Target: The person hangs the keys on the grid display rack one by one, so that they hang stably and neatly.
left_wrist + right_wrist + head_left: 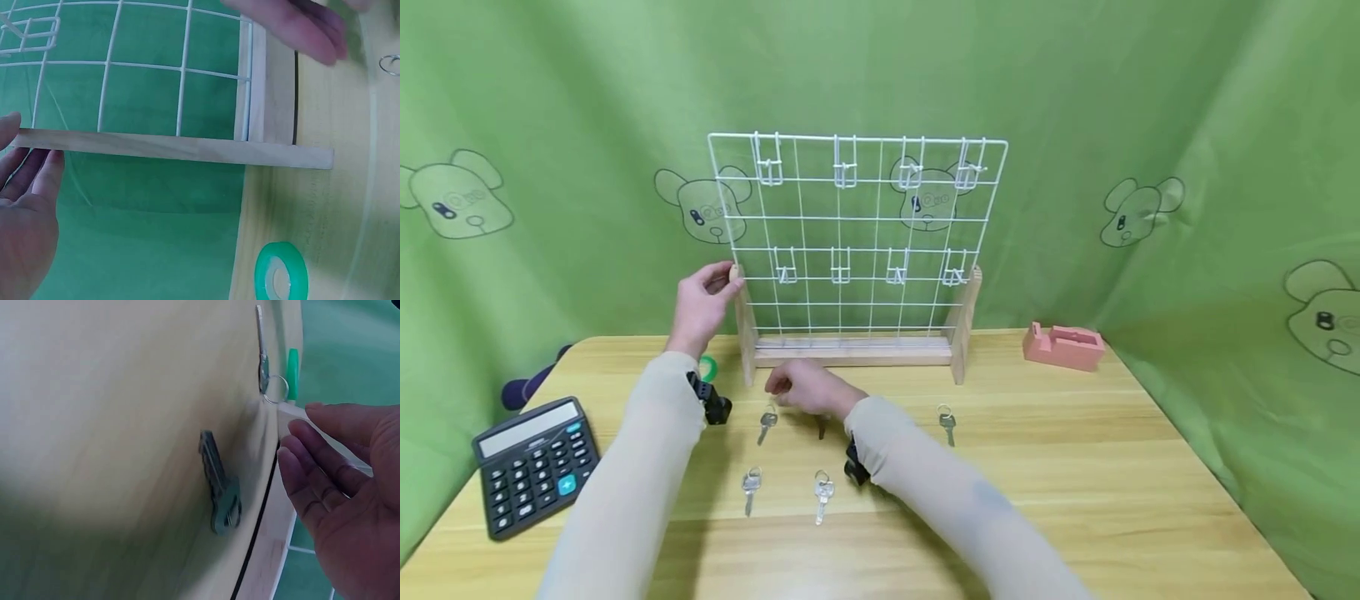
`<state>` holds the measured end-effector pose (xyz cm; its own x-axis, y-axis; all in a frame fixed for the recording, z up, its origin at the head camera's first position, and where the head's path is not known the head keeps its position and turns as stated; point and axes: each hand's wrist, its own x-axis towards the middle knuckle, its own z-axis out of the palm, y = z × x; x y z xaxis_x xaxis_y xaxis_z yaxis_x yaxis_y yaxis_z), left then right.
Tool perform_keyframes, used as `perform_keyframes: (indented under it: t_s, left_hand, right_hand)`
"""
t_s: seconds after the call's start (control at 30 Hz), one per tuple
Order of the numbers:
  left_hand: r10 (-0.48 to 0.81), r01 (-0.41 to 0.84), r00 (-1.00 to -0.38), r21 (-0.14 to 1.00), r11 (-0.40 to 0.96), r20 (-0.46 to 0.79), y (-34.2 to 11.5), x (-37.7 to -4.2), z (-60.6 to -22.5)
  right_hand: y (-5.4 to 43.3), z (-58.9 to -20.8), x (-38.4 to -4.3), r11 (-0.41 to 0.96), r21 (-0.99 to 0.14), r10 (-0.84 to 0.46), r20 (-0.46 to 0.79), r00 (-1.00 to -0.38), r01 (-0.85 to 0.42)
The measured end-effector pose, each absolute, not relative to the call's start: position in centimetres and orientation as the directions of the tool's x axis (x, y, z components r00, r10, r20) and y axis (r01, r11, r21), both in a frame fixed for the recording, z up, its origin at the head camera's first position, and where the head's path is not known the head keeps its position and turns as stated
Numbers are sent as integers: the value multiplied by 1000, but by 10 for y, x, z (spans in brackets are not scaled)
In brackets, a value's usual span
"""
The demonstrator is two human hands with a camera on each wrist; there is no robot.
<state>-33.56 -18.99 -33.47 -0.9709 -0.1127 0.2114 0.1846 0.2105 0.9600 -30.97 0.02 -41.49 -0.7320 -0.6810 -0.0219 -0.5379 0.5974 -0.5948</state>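
A white wire grid rack (857, 219) stands on the table, held in a wooden stand with several wire hooks hanging in two rows. At the rack's left side, my left hand (700, 304) pinches the top of the wooden post (187, 148) between thumb and fingers. My right hand (812, 387) hovers in front of the stand's base, fingers loosely bent and holding nothing. Just beyond its fingertips lies a key with a ring (767, 425). Another key (219, 481), mostly hidden beneath the right hand in the head view, lies on the table.
More ringed keys lie nearby: one at front left (751, 482), one at front centre (823, 489), one to the right (948, 427). A black calculator (535, 467) sits at left, a pink tape dispenser (1063, 350) at back right. Green tape (281, 269) lies beside the left post.
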Motion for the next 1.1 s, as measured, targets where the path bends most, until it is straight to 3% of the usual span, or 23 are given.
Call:
perform_keyframes:
  t_s: [0.37, 0.8, 1.1]
  left_hand:
    - [-124, 159, -975, 967, 201, 186, -188, -335, -334]
    - [-141, 163, -971, 968, 190, 192, -187, -335, -337]
    - [-151, 164, -970, 970, 178, 191, -189, -336, -336]
  right_hand:
    - [-10, -423, -315, 591, -576, -718, -56, -694, -565]
    - [-18, -433, -314, 616, -445, -738, -37, -674, -650]
    - [-11, -417, -308, 557, -518, -756, 6, -654, -649]
